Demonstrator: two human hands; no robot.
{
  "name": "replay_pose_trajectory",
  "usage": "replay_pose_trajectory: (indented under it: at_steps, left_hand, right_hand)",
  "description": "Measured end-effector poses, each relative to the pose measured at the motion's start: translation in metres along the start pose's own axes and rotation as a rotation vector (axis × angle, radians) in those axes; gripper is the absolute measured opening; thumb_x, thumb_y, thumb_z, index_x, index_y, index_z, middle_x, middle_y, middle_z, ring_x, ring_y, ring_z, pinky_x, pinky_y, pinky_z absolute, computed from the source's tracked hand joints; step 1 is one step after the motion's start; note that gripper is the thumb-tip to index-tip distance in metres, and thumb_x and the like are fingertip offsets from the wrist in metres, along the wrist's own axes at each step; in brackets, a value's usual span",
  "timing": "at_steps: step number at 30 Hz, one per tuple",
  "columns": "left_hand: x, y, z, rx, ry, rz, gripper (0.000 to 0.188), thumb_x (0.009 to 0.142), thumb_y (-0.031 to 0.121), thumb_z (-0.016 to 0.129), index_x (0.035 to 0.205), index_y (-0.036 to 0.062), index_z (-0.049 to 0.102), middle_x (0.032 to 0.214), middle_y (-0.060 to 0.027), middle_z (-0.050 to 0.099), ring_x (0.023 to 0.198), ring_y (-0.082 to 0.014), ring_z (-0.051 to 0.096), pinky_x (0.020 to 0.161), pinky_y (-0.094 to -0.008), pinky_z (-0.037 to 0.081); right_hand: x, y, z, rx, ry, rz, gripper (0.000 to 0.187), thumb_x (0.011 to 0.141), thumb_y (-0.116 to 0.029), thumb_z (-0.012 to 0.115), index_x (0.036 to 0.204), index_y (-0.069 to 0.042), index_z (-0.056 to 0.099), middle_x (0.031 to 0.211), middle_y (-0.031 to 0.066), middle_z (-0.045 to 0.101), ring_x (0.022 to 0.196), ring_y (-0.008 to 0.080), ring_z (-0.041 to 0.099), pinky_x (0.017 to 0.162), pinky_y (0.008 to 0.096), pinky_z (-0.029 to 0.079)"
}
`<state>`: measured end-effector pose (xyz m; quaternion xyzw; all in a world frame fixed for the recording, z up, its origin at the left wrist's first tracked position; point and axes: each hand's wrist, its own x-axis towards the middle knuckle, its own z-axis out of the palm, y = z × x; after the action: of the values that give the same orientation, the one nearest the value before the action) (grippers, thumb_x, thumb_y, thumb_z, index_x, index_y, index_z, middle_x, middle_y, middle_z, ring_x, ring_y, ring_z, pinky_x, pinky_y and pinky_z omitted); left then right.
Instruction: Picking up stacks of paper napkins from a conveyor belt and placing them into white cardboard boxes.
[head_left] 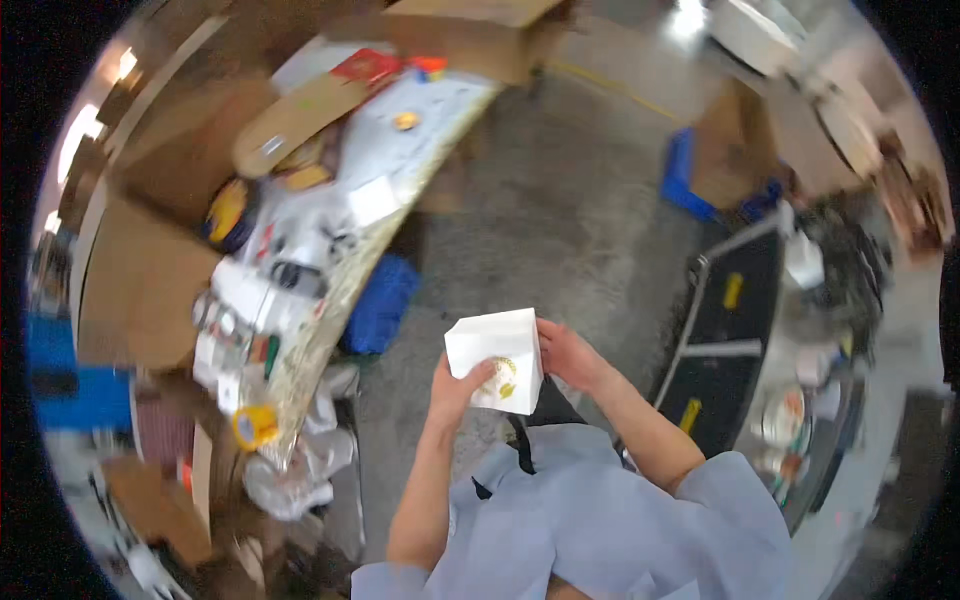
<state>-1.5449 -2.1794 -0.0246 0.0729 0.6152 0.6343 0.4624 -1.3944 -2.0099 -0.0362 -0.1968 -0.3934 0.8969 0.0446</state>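
Observation:
In front of my body I hold a small white paper box or bag (492,340) with a gold leaf-like print on its front. My left hand (456,388) grips its left side, the thumb lying across the printed face and the other fingers hidden behind. On the other side my right hand (570,357) has its fingers against the right edge, some of them out of sight behind the paper. The box is tilted a little, and whether anything is inside cannot be seen.
A long cluttered table (440,115) runs along the left, with a yellow tape roll (254,427) at its near end. Beside it is a blue bag-like thing (382,305). Black panels (738,290) stand at the right, a cardboard box (733,145) near a blue bin (682,175) beyond.

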Motion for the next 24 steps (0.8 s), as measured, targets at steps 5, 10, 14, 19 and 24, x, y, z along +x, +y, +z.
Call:
replay_pose_trajectory:
  at_steps: [5,10,14,19,24]
  left_hand:
    - [-0.039,-0.046,0.09,0.212,-0.273,0.055,0.063,0.077,0.017,0.08,0.126,-0.0044,0.046,0.114,-0.0137,0.062,0.1,-0.02,0.062,0.086,-0.0325,0.051]
    - [-0.105,-0.093,0.183,0.364,-0.61,-0.138,0.062,0.088,0.033,0.068,0.131,-0.0044,0.043,0.12,-0.0133,0.058,0.108,-0.0168,0.056,0.092,-0.03,0.045]
    - [-0.144,-0.133,0.246,0.349,-0.911,-0.382,0.059,0.091,0.035,0.064,0.134,-0.0004,0.045,0.116,-0.0071,0.061,0.103,-0.0119,0.057,0.088,-0.0254,0.045]
    - [-0.206,-0.175,0.313,0.415,-1.111,-0.452,0.059,0.087,0.03,0.067,0.134,0.0008,0.045,0.114,-0.0064,0.061,0.103,-0.0124,0.059,0.087,-0.0262,0.046]
    - [-0.296,-0.228,0.397,0.448,-1.307,-0.263,0.065,0.08,0.013,0.074,0.135,-0.0002,0.042,0.122,-0.0091,0.059,0.111,-0.0175,0.058,0.094,-0.0321,0.046]
  right_hand:
    - [-0.139,0.033,-0.008,-0.065,0.351,-0.305,0.069,0.087,-0.016,0.068,0.144,-0.003,0.033,0.136,0.011,0.05,0.123,0.0189,0.05,0.104,0.0368,0.039]
    - [-0.294,0.037,0.008,0.175,0.848,-0.335,0.051,0.081,-0.009,0.073,0.125,0.002,0.05,0.118,0.0122,0.062,0.101,0.0196,0.064,0.088,0.0327,0.053]
    - [-0.398,0.086,-0.027,0.31,0.987,-0.455,0.05,0.087,-0.018,0.069,0.126,0.006,0.049,0.114,0.0126,0.063,0.098,0.0188,0.065,0.083,0.0312,0.055]
    - [-0.505,0.11,-0.025,0.211,1.15,-0.573,0.051,0.089,-0.022,0.068,0.128,0.005,0.049,0.111,0.0102,0.064,0.099,0.0161,0.063,0.085,0.0302,0.052]
    - [-0.623,0.153,-0.053,0.077,1.187,-0.738,0.062,0.085,-0.015,0.072,0.137,0.0,0.042,0.115,0.0082,0.063,0.105,0.0144,0.06,0.089,0.0293,0.05]
